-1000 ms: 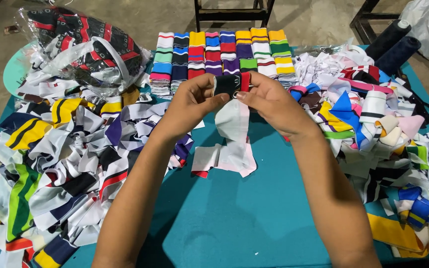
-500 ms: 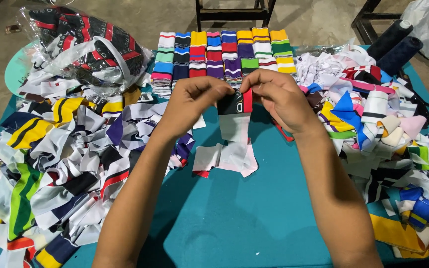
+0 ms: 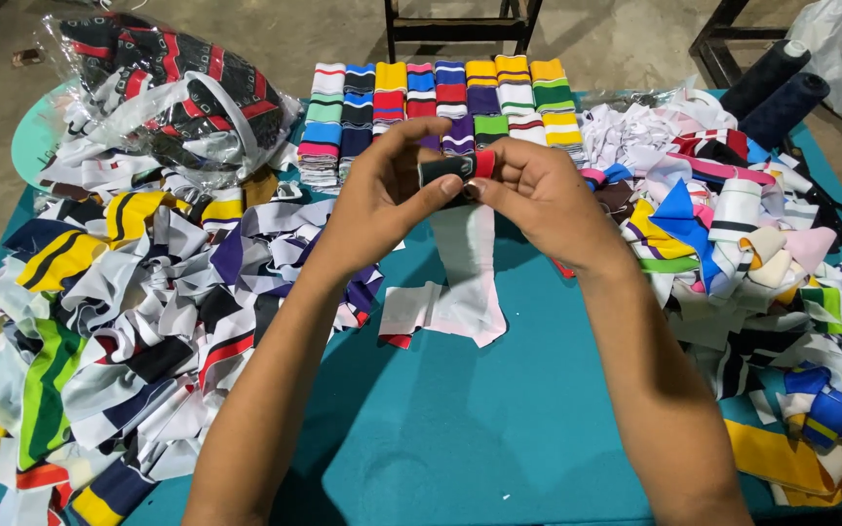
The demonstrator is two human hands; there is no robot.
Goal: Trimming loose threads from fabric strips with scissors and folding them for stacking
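Pinching from both sides, the left hand (image 3: 382,195) and the right hand (image 3: 538,200) hold a small folded strip of ribbed knit cloth, black with a red end (image 3: 457,167), at the centre of the frame, raised above the teal desk (image 3: 460,429). Fingers of both hands are closed narrowly on it, thumbs pressed along its lower edge. Below it, a pale white and pink length of knit fabric (image 3: 460,282) trails down to the desk; whether it joins the strip I cannot tell. It looks light, soft and stretchy, likely to flop or unfold unless gripped at the folded ends.

A loose heap of striped knit offcuts (image 3: 109,321) fills the left of the frame, and another mixed pile (image 3: 723,224) lies at the right. Neat stacks of folded striped bands (image 3: 440,97) sit in rows at upper centre, with dark thread cones (image 3: 782,88) at upper right.
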